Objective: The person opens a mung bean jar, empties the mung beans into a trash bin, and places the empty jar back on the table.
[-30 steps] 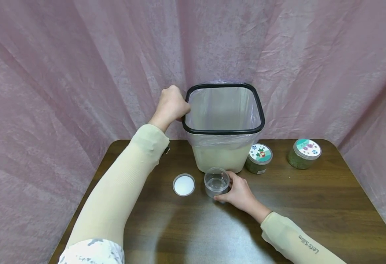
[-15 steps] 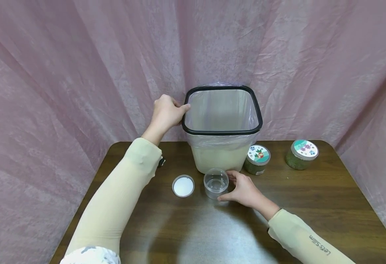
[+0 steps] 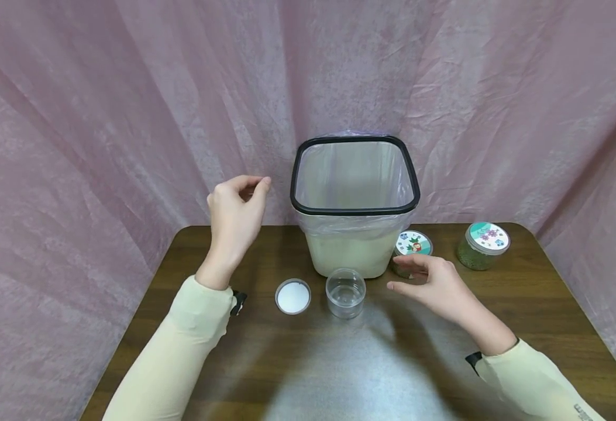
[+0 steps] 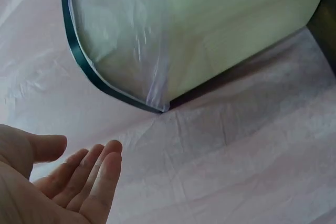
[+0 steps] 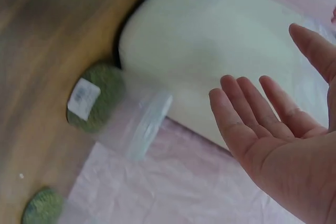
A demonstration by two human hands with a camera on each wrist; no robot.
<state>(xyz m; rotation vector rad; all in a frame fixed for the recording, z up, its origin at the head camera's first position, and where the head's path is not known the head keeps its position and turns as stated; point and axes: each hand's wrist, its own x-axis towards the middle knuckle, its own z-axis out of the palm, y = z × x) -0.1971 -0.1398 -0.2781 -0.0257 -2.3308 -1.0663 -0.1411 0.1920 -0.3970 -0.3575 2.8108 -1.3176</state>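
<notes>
My left hand is raised left of the cream trash bin, apart from its black rim. In the left wrist view its fingers are relaxed with nothing between them. My right hand hovers over the table, fingers spread and holding nothing, its fingertips overlapping the nearer lidded jar in the head view. A clear plastic cup stands uncovered in front of the bin. Beside it on the left lies a round white lid. A clear plastic bag lines the bin and folds over its rim.
A second jar with green contents and a printed lid stands at the back right of the brown wooden table. Pink curtains hang right behind the table and along both sides.
My left hand has let go of the bin's rim and moved left and down. My right hand has left the clear cup and moved right. The cup stays in place.
</notes>
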